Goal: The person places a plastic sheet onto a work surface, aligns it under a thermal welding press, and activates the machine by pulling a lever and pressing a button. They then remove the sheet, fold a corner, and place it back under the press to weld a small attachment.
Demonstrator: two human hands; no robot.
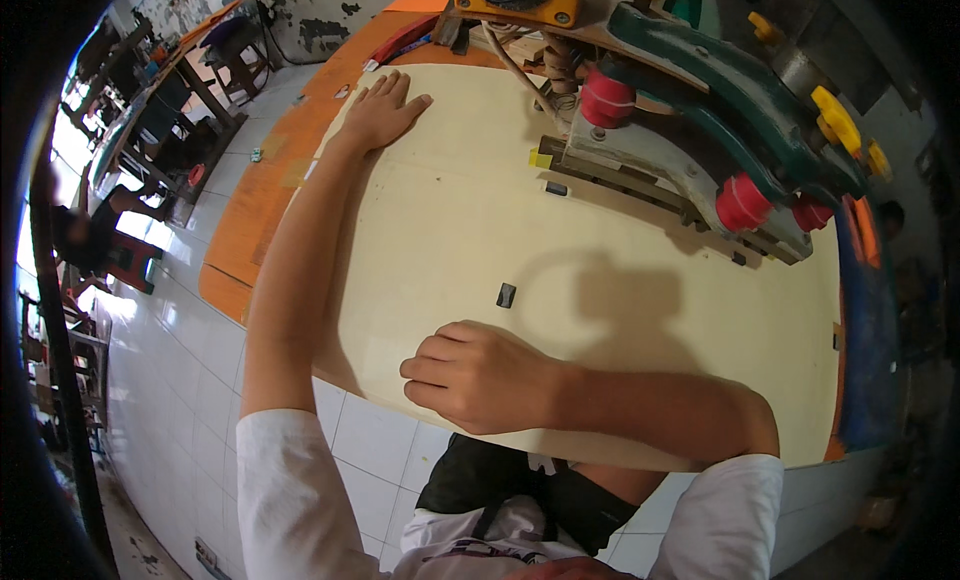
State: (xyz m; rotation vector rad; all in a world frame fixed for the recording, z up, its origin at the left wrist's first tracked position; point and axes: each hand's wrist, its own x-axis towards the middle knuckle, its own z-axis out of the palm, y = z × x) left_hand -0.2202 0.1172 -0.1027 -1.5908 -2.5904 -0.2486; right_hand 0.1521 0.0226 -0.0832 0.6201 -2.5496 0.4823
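Note:
A large cream-coloured sheet (430, 250) covers most of the table before me. At its far left corner my left hand (380, 110) lies flat, fingers stretched out and the thumb apart. My right hand (480, 375) is curled closed by the sheet's near edge, its forearm crossing from the right. Whatever its fingers may hold is hidden beneath them. Just beyond that hand is a small dark rectangle (506, 295), and another dark rectangle (556, 188) sits near the machine; I cannot tell whether these are pieces or cut-outs.
A green-armed machine (720, 100) with red cylinders (742, 202) and yellow knobs overhangs the sheet at far right. The orange tabletop (262, 195) shows along the left. Red-handled and wooden items (405, 40) lie at the back. A red stool (133, 260) stands on the tiled floor.

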